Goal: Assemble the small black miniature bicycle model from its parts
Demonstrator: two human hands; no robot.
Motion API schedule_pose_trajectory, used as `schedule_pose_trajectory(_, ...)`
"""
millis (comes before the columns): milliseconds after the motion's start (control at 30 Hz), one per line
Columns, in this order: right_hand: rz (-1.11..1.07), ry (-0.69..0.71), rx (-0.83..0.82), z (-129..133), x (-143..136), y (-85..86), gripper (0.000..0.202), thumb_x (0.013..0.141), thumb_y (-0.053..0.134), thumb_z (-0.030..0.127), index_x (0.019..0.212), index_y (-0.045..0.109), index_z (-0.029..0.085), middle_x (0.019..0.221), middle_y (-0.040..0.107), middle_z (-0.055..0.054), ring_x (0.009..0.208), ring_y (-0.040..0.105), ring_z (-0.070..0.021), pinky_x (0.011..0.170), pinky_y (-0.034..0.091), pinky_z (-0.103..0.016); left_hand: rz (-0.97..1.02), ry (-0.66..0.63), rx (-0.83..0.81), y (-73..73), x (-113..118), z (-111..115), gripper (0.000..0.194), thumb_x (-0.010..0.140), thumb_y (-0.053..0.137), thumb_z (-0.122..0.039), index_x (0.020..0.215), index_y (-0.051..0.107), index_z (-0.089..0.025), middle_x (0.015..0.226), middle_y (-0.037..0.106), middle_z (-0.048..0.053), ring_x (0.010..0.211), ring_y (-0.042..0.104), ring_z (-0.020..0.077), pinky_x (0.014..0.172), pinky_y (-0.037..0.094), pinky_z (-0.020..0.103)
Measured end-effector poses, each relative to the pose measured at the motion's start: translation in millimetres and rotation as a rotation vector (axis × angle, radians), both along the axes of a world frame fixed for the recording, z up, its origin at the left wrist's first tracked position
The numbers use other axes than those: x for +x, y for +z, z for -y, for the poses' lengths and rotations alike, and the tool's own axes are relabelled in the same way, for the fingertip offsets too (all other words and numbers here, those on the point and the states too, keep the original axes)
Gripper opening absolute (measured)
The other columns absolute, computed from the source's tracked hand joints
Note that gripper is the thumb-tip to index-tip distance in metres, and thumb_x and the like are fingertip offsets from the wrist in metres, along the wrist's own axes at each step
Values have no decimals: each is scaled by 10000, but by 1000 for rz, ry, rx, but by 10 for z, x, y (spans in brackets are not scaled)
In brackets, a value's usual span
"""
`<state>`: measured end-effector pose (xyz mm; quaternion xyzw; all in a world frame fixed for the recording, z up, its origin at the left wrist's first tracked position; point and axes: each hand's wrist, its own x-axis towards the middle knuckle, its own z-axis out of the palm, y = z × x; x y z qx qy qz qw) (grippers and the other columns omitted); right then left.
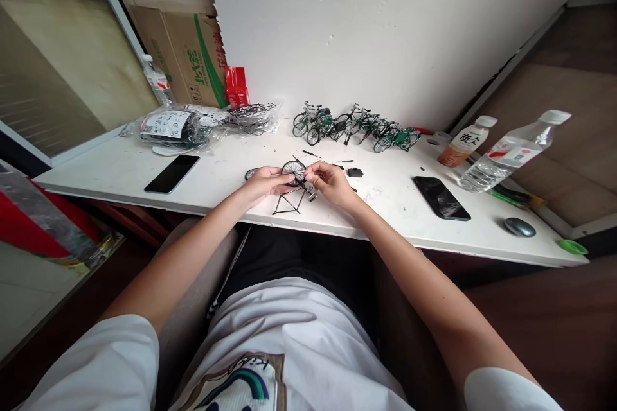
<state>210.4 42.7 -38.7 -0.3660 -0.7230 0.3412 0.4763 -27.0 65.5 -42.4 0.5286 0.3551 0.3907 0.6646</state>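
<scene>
My left hand [270,182] is closed around the lower left side of a small black spoked model bicycle wheel [294,170], held just above the white table. At the wheel's right edge, my right hand [328,181] pinches with thumb and forefinger; whatever small part lies between those fingertips is too small to make out. A thin black bicycle frame [288,204] is below the wheel, near the table's front edge; I cannot tell whether the two are joined. Another small wheel [250,174] lies partly hidden behind my left hand. Right of my right hand is a small black block-shaped part [355,173].
Several green and black model bicycles [357,123] stand at the back. Plastic bags of parts [178,128] lie back left, with a phone [172,174] in front. At right are another phone [441,198], two bottles [513,151] and an oval grey object [519,227].
</scene>
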Motion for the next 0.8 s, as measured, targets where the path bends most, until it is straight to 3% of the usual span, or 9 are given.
schedule_pose_trajectory(100,174,-41,143,75,-27,25,417,1011,669,612,1002,754,204,1110,665,-118,1090,642,-264,955,545,-419,10,-41,8,-2,-5,2,457,750,996,-390,1092,835,-132,1219,815,168,1077,804,259,1057,604,371)
schedule_pose_trajectory(200,231,-86,206,131,-43,48,343,1017,689,543,1023,799,219,1367,601,-161,1383,551,-323,1120,491,-485,15,-61,11,1,-5,12,459,754,996,-403,1085,835,-127,1208,818,169,1081,805,266,1075,601,384)
schedule_pose_trajectory(300,222,-58,184,139,-45,48,272,1004,723,481,1016,825,229,1474,591,-159,1478,516,-337,1191,453,-509,27,-47,15,15,2,29,453,766,986,-439,1054,837,-122,1168,826,168,1067,808,272,1063,608,387)
schedule_pose_trajectory(433,182,-29,98,112,-59,29,297,957,768,501,994,842,216,1350,672,-163,1399,595,-338,1014,566,-431,28,-41,-1,14,-11,12,449,775,979,-443,1054,840,-120,1129,833,172,1015,816,272,1009,629,377)
schedule_pose_trajectory(600,130,-18,31,100,-89,48,368,906,801,552,931,845,188,1170,735,-135,1039,711,-254,847,587,-370,39,-67,-24,-64,-55,-75,434,751,990,-441,1004,843,-120,1069,838,185,946,828,284,952,644,375)
schedule_pose_trajectory(700,127,18,-32,100,-63,106,342,871,832,540,913,857,202,1090,768,-106,992,716,-241,877,580,-380,18,-56,-12,-39,-36,-60,455,753,985,-472,998,844,-116,1047,838,189,905,825,279,935,646,384)
schedule_pose_trajectory(800,106,80,-59,116,-24,193,322,833,872,528,912,869,216,1024,782,-76,949,716,-226,917,567,-394,-13,0,30,124,9,46,449,751,985,-492,958,844,-119,979,839,164,853,813,263,930,645,398)
